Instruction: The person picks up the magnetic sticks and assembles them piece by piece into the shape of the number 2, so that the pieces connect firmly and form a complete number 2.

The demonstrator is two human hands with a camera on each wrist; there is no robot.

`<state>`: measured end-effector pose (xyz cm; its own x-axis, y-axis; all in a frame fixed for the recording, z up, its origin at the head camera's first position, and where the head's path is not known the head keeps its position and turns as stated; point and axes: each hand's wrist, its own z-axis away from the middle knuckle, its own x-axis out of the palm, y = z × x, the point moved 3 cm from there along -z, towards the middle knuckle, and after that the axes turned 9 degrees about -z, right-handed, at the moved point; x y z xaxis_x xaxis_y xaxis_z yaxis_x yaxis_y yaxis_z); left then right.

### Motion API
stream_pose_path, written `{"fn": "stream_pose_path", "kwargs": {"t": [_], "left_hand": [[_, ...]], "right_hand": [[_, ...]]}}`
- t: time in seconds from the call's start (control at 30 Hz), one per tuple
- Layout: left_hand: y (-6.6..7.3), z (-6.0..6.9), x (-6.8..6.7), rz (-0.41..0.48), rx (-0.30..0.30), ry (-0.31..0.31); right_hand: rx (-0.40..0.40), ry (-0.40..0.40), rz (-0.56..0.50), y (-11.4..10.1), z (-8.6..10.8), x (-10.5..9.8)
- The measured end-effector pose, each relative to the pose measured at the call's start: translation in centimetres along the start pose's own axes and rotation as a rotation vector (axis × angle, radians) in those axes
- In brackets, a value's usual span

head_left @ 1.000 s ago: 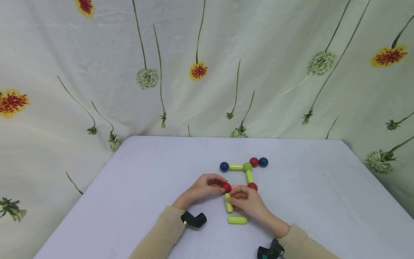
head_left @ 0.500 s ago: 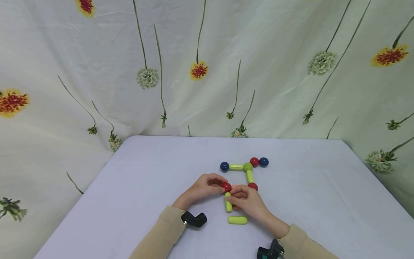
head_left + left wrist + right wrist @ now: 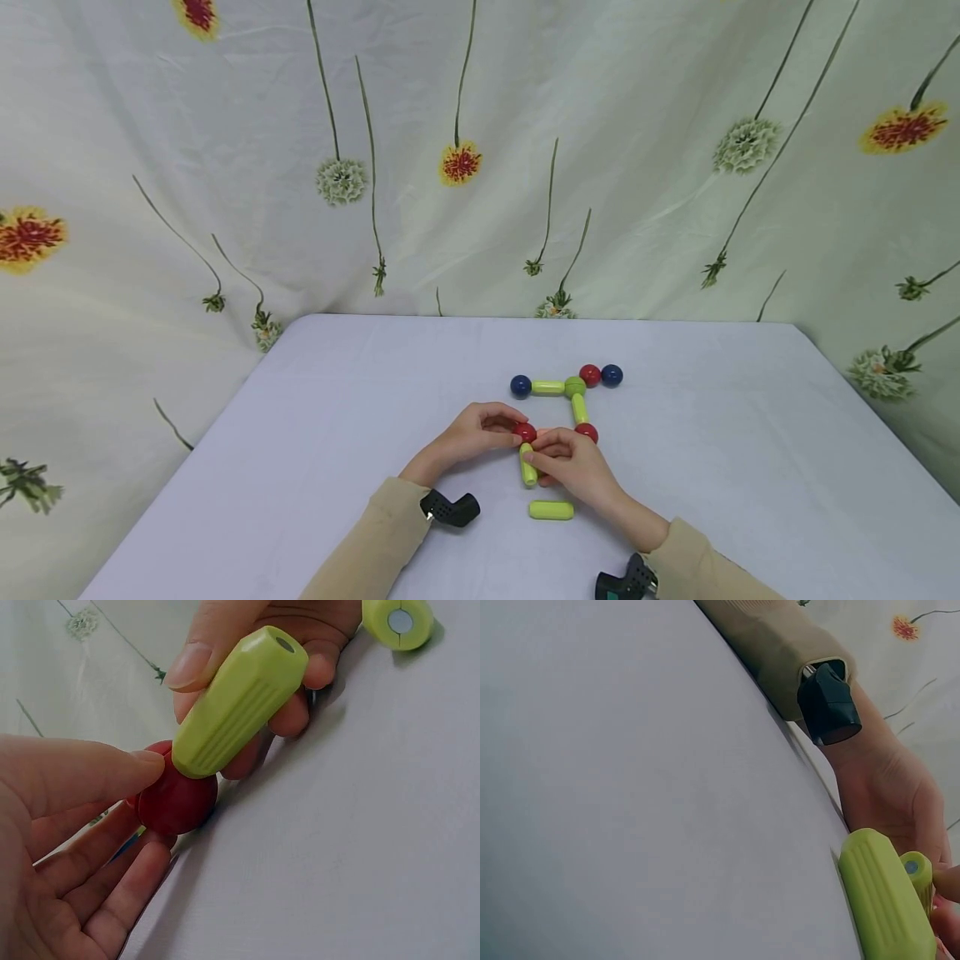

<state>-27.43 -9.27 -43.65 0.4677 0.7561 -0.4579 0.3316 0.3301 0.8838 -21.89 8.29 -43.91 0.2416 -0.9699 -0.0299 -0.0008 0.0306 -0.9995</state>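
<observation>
My left hand (image 3: 476,433) pinches a red ball (image 3: 526,433) between thumb and fingers. With thumb and fingers, my right hand (image 3: 577,468) holds a yellow-green magnetic rod (image 3: 528,468). One end of that rod meets the red ball in the left wrist view, and its free end shows a grey magnet disc. A pink rod (image 3: 545,432), mostly hidden by my right fingers, lies between this ball and a second red ball (image 3: 587,432). From the second ball a yellow-green rod (image 3: 579,409) leads to a green ball (image 3: 575,386).
Another yellow-green rod (image 3: 551,510) lies loose in front of my hands. From the green ball, a rod (image 3: 547,387) runs left to a blue ball (image 3: 521,386). To the right sit a red ball (image 3: 590,375) and a blue ball (image 3: 612,376). A flowered cloth hangs behind the white table.
My right hand has shifted the yellow-green rod slightly away from me, up against the red ball. My left hand stays in place, and the other pieces have not moved.
</observation>
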Motion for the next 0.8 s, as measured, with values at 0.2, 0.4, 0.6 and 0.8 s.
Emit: {"fn": "stream_pose_path", "kwargs": {"t": [0.2, 0.4, 0.6, 0.8], "left_hand": [[0.0, 0.0, 0.0, -0.005, -0.004, 0.004], [-0.1, -0.1, 0.0, -0.012, -0.006, 0.012], [1.7, 0.5, -0.2, -0.025, -0.012, 0.011], [3.3, 1.1, -0.3, -0.021, -0.009, 0.014]], "right_hand": [[0.01, -0.012, -0.011, -0.2, 0.1, 0.1], [0.015, -0.049, -0.047, -0.2, 0.1, 0.0], [0.039, -0.055, -0.033, -0.2, 0.1, 0.0], [0.039, -0.048, -0.021, -0.3, 0.2, 0.1]]}}
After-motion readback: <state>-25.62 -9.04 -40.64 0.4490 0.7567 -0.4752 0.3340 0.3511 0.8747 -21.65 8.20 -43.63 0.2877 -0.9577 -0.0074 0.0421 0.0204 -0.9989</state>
